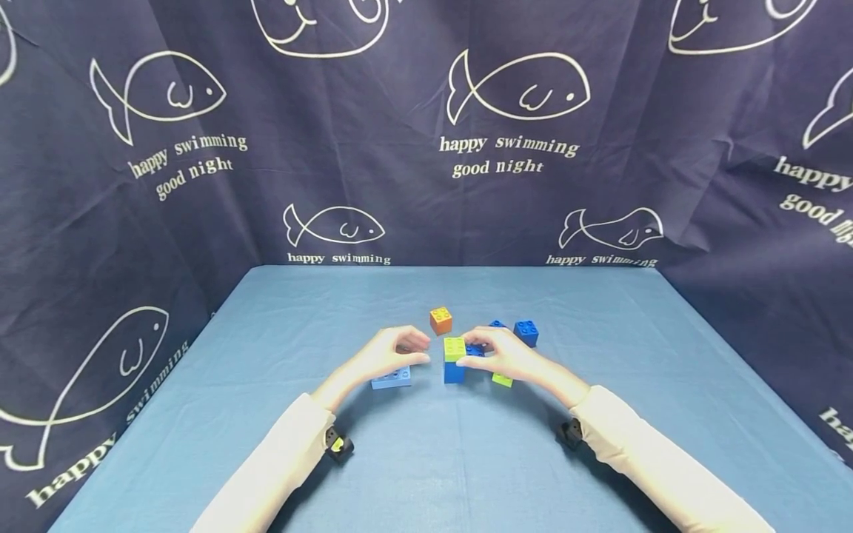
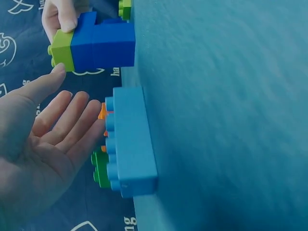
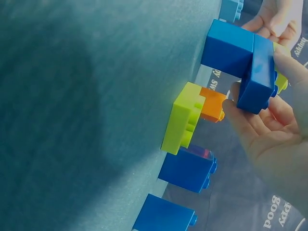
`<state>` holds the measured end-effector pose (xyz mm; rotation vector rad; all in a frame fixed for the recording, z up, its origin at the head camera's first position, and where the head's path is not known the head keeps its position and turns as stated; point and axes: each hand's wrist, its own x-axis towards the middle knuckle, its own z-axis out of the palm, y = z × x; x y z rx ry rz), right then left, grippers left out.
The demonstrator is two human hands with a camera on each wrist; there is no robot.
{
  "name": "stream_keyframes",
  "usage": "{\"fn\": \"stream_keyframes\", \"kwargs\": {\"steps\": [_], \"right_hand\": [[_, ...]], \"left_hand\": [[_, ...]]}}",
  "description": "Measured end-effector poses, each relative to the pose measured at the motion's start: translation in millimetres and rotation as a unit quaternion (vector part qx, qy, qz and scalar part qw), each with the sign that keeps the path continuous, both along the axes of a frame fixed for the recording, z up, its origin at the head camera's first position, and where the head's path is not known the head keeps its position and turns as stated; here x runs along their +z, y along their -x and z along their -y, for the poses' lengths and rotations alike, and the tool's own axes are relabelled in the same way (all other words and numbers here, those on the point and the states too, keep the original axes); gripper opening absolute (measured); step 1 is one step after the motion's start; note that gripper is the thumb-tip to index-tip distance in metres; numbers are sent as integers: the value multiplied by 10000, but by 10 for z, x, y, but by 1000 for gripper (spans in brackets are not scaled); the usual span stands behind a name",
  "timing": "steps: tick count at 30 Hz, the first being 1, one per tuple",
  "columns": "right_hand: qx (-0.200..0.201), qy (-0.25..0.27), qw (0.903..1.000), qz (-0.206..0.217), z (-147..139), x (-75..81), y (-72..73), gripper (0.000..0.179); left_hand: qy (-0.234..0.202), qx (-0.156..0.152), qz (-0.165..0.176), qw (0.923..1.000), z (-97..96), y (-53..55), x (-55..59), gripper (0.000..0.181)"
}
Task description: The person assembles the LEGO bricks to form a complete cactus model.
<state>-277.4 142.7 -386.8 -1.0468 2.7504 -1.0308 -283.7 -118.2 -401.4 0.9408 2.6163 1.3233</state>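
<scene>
My right hand [image 1: 506, 355] holds a small stack of toy building bricks [image 1: 455, 372], its thumb on the near side and fingers behind. The stack has a blue base, a blue brick [image 3: 260, 77] jutting out toward the right hand, and a lime brick [image 2: 62, 50] on top. In the left wrist view my left hand [image 2: 45, 139] has its fingers loosely spread, with nothing between them. It is left of the stack, close over a long light blue brick [image 2: 134, 142] on the table.
An orange brick [image 1: 440, 321] stands behind the stack. To the right are a lime brick [image 3: 180, 118] and two blue bricks [image 3: 185, 168], one farther right [image 1: 526, 333]. A green brick [image 2: 102, 168] shows beyond the light blue one. Blue cloth [image 1: 426, 459] covers the table; a patterned curtain [image 1: 413, 185] hangs behind.
</scene>
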Motion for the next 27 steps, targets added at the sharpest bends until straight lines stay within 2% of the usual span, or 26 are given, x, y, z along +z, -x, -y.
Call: {"fn": "stream_keyframes", "kwargs": {"steps": [5, 15, 23, 27], "right_hand": [[-28, -11, 10000, 62, -6, 12, 3, 46], [56, -5, 10000, -47, -11, -9, 8, 47], [63, -69, 9999, -60, -16, -15, 14, 47], [71, -47, 9999, -90, -18, -5, 8, 45]], "left_hand": [[199, 83, -57, 9998, 74, -16, -26, 35], [557, 27, -122, 9984, 202, -58, -56, 33], [894, 129, 84, 9959, 283, -106, -31, 36], [1137, 199, 50, 9933, 327, -114, -23, 38]]}}
